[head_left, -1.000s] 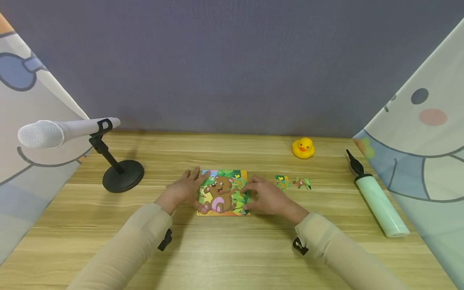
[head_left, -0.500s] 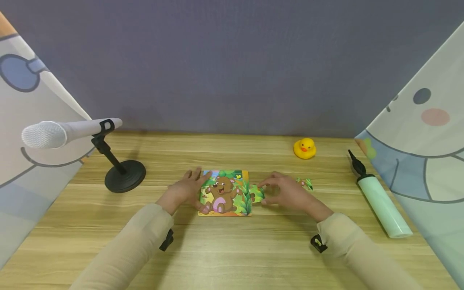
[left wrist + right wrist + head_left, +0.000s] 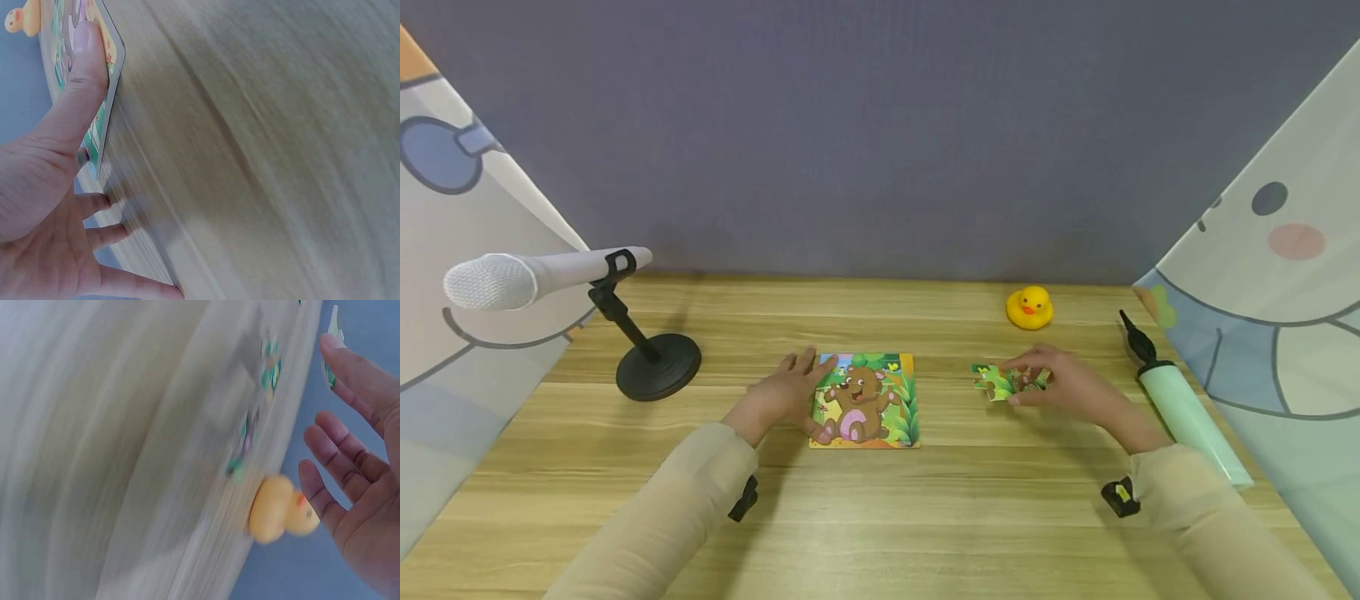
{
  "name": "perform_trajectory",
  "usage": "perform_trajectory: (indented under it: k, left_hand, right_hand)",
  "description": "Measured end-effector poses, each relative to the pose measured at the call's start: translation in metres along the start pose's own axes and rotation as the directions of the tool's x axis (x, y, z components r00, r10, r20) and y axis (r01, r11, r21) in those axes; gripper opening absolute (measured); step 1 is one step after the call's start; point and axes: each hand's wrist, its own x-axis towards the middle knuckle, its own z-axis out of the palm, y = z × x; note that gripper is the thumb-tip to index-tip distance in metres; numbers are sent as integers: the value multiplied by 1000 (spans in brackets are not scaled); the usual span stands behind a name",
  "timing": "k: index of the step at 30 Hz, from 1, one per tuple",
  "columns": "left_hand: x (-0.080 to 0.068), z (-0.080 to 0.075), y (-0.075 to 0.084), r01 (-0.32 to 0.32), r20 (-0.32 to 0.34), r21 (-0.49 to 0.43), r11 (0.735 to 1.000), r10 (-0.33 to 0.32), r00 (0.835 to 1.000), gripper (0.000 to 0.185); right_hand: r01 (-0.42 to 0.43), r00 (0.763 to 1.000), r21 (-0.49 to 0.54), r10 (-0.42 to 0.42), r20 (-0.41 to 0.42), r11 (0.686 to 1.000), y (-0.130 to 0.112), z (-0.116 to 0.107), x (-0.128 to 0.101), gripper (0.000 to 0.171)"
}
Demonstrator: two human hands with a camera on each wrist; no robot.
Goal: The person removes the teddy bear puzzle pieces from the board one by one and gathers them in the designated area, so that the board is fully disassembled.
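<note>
A flat bear picture puzzle board (image 3: 872, 408) lies on the wooden table in front of me. My left hand (image 3: 781, 402) rests at its left side with fingers spread; in the left wrist view the thumb (image 3: 90, 56) lies over the board's edge (image 3: 114, 81). To the right, my right hand (image 3: 1067, 387) pinches a green puzzle piece (image 3: 996, 385) between thumb and fingertips. The right wrist view shows the held piece edge-on (image 3: 335, 325), raised off the table. Two loose puzzle pieces, one (image 3: 270, 372) and another (image 3: 245, 440), lie on the table below it, blurred.
A yellow rubber duck (image 3: 1030, 308) sits behind the loose pieces. At the right lies a pale green hand pump (image 3: 1195, 425) with a black nozzle. A white microphone (image 3: 542, 275) on a black stand (image 3: 658, 367) is at the left. A grey partition (image 3: 880, 142) rises behind the table.
My right hand has moved right from the board's right edge to over the loose pieces, carrying the green puzzle piece. The left hand has stayed in place on the board.
</note>
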Motion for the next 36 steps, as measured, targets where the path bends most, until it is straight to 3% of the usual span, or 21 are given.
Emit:
perform_trajectory:
  k: [4,10,24,36]
  left_hand:
    - [-1,0,0,-6,-3,-4,1000,6,1000,126]
    - [-2,0,0,-13,-10,-12,1000,13,1000,126]
    - [0,1,-1,-11,-6,-8,1000,11,1000,124]
    - [1,1,-1,-9,-5,-11,1000,9,1000,125]
  right_hand:
    - [-66,998,7,66,-3,998,14,-13,-10,45]
    - [-158,987,-86,158,-6,984,34,-28,-22,49]
    - [-239,970,-116,242,12,964,71,-31,-37,51]
    - [-262,962,-112,269,52,959,82,-29,-36,50]
